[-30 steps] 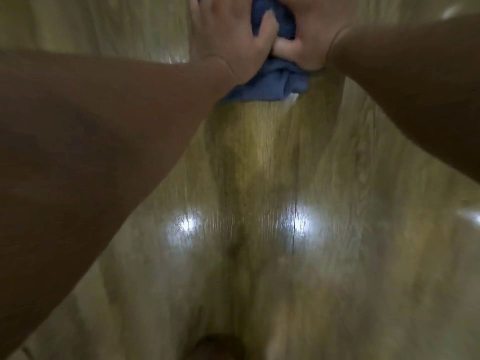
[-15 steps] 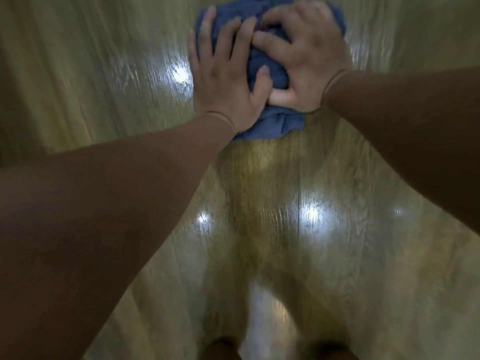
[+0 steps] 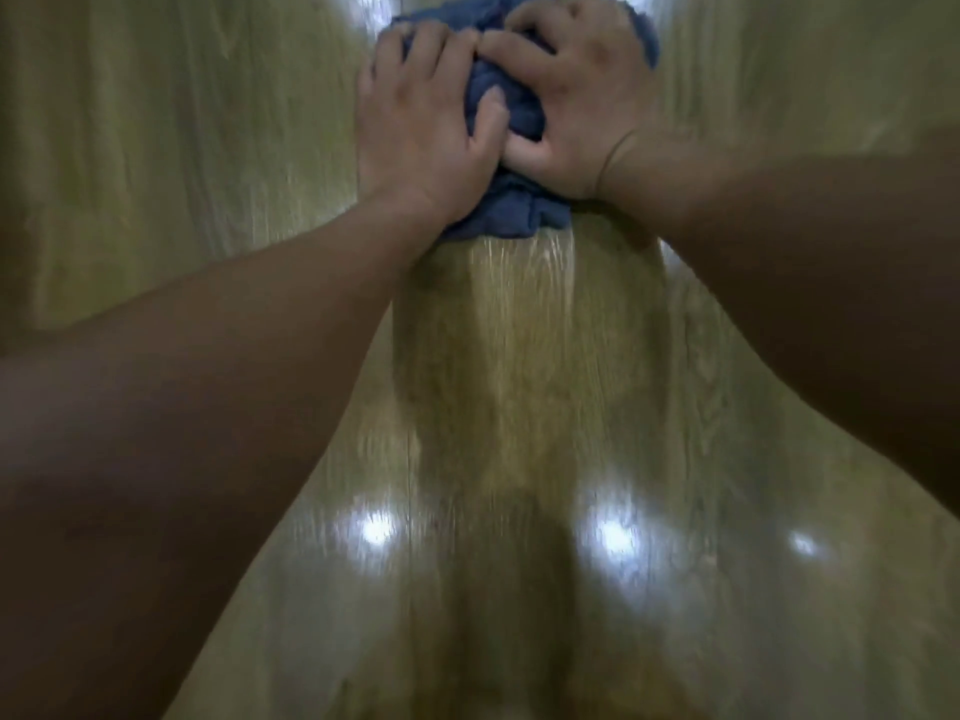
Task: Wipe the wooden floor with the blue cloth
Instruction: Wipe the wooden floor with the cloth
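Note:
A bunched blue cloth point(image 3: 511, 215) lies on the glossy wooden floor point(image 3: 519, 381) at the top centre of the head view. My left hand point(image 3: 423, 127) presses down on the cloth's left part, its fingers curled into the fabric. Beside it, my right hand point(image 3: 582, 101) grips the right part with bent fingers and the thumb tucked against the cloth. Both hands touch each other over the cloth. Most of the cloth is hidden under them. Both forearms reach forward from the lower corners.
Wood-grain planks run away from me on all sides, with bright light reflections point(image 3: 615, 535) on the floor near the bottom. A darker streak of floor lies below the cloth. The picture is blurred by motion.
Over the last second the hands and cloth slid toward me, from the top edge to lower in view. My left fingers went from straight to curled into the cloth.

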A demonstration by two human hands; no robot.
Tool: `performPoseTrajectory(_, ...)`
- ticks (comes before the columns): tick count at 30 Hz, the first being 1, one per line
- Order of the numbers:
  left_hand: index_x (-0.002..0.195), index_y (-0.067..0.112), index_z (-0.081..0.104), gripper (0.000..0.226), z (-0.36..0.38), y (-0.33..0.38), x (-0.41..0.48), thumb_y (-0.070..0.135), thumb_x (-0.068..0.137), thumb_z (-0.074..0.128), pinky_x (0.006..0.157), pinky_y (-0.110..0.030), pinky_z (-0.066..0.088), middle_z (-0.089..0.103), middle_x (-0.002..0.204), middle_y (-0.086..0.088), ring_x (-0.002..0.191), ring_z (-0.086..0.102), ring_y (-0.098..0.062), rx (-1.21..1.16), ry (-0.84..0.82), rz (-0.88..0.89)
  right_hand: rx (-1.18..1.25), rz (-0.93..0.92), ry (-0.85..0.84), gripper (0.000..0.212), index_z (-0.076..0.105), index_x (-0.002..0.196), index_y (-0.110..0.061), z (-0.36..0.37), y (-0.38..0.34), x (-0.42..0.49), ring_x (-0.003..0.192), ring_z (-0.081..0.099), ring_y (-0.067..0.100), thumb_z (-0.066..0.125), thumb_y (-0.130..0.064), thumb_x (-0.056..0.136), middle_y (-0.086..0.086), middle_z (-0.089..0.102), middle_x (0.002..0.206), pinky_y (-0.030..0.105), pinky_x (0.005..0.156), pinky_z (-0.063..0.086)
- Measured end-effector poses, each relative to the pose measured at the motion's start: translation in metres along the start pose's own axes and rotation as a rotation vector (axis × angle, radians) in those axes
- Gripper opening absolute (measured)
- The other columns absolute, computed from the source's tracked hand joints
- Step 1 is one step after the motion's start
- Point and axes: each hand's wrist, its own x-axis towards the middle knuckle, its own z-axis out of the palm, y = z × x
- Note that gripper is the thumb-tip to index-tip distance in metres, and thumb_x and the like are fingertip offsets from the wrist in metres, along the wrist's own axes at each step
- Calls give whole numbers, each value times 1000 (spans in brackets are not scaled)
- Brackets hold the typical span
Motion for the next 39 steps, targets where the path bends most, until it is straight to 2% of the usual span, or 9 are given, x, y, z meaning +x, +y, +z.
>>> performPoseTrajectory(3, 123, 8, 60, 47, -4, 23, -73, 41, 93, 43, 97, -44, 40, 61, 120, -11, 119, 52, -33, -103, 29, -18, 65, -56, 17, 60, 59, 136, -26, -7, -32, -59, 99, 58, 36, 45, -58, 88, 9, 63, 125, 45, 87, 40)
performPoseTrajectory(5, 126, 6, 59, 48, -14, 43, -144, 37, 91, 47, 102, -48, 39, 60, 125, -14, 124, 49, -37, -149, -1, -91, 143, -90, 66, 59, 63, 133, -23, -12, -61, -116, 92, 59, 35, 53, -55, 84, 12, 65, 121, 46, 85, 41)
performPoseTrajectory(10, 128, 10, 57, 54, -34, 79, -351, 37, 82, 53, 98, -57, 41, 61, 126, -13, 128, 44, -37, -204, -166, 13, 296, 63, 2, 46, 62, 117, -24, -34, -183, -323, 100, 56, 35, 58, -47, 78, 11, 61, 125, 56, 89, 43)
performPoseTrajectory(16, 122, 7, 65, 54, -31, 77, -359, 40, 81, 51, 99, -52, 38, 63, 120, -12, 123, 49, -40, -191, -179, 46, 246, 110, -66, 51, 67, 117, -25, -41, -192, -338, 104, 58, 37, 67, -47, 71, 9, 65, 123, 53, 97, 38)
performPoseTrajectory(25, 127, 10, 59, 58, -27, 82, -365, 44, 87, 34, 101, -48, 36, 60, 126, -11, 125, 46, -37, -145, -69, 28, 148, 127, 5, 57, 64, 127, -24, -37, -198, -338, 104, 57, 35, 49, -55, 82, 7, 63, 124, 47, 93, 38)
performPoseTrajectory(30, 146, 14, 41, 50, -22, 109, -394, 34, 102, 26, 122, -49, 11, 41, 153, -4, 150, 16, -29, -53, -55, -148, 99, 53, 33, 57, 59, 134, -29, -42, -202, -352, 108, 55, 33, 39, -54, 87, 4, 61, 127, 44, 96, 36)
performPoseTrajectory(34, 143, 12, 45, 51, -31, 157, -494, 32, 99, 30, 121, -54, 13, 44, 151, -5, 151, 17, -28, -88, -104, -126, 220, 42, 113, 49, 65, 129, -23, -57, -232, -460, 96, 59, 35, 56, -44, 85, 10, 64, 121, 46, 89, 43)
performPoseTrajectory(37, 138, 12, 53, 50, -40, 209, -599, 32, 94, 39, 116, -62, 22, 52, 143, -5, 150, 23, -30, -159, -165, -42, 303, 63, 17, 55, 65, 126, -21, -77, -254, -576, 104, 57, 37, 64, -44, 76, 12, 60, 127, 50, 96, 41)
performPoseTrajectory(39, 136, 17, 53, 48, -34, 224, -622, 35, 92, 43, 115, -62, 23, 51, 142, 0, 149, 23, -28, -153, -223, -34, 309, 59, -33, 54, 66, 122, -21, -79, -253, -613, 103, 57, 34, 66, -46, 74, 9, 60, 127, 50, 91, 43)
